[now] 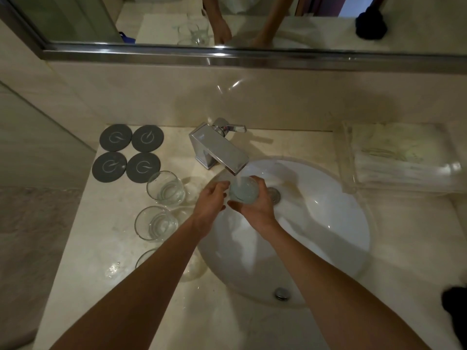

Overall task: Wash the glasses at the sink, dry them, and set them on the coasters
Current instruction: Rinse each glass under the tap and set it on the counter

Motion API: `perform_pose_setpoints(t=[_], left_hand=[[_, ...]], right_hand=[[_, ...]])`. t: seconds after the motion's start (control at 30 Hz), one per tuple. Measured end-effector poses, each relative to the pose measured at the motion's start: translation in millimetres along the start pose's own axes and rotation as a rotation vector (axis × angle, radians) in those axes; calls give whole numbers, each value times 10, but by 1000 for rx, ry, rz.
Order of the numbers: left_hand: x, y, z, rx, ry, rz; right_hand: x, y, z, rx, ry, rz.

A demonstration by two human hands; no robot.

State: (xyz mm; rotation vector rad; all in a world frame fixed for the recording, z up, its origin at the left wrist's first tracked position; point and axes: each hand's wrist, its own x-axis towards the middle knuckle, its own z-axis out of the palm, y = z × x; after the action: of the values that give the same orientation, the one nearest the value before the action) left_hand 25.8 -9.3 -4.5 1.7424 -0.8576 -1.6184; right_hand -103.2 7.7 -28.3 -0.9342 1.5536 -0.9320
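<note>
Head view: clear round glass (243, 192) under faucet stream, right hand (254, 207) grip around it, left hand (211, 204) fingertips pinching its rim.

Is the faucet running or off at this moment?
Running. A stream of water falls from the faucet spout into the glass held under it by the right hand.

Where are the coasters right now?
In the head view, the four dark coasters lie in a square at the back left of the counter, left of the tap and just behind the nearest empty glass.
</note>
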Motion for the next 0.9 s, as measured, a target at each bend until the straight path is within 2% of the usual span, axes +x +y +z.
perform_pose_setpoints(t=[0.3, 0.4, 0.47, 0.53, 0.6, 0.7, 0.8, 0.9], left_hand=[[-112, 61, 36, 101, -26, 60], [-140, 78, 59, 176, -24, 161], [-212, 159, 112, 235, -24, 233], [-249, 216, 170, 236, -38, 290], [-281, 264, 218, 234, -61, 322], [-293, 289, 241, 277, -81, 348], [-258, 274, 235, 254, -79, 330], [-255, 265, 236, 240, -68, 312]], right_hand=[[30, 79, 34, 71, 57, -21], [62, 49, 47, 205, -3, 116], [16, -54, 68, 434, 0, 185], [-2, -149, 146, 881, -37, 350], [9, -133, 186, 1051, -1, 434], [33, -123, 195, 1131, 30, 396], [20, -151, 168, 1018, 11, 377], [57, -102, 126, 1039, 41, 402]])
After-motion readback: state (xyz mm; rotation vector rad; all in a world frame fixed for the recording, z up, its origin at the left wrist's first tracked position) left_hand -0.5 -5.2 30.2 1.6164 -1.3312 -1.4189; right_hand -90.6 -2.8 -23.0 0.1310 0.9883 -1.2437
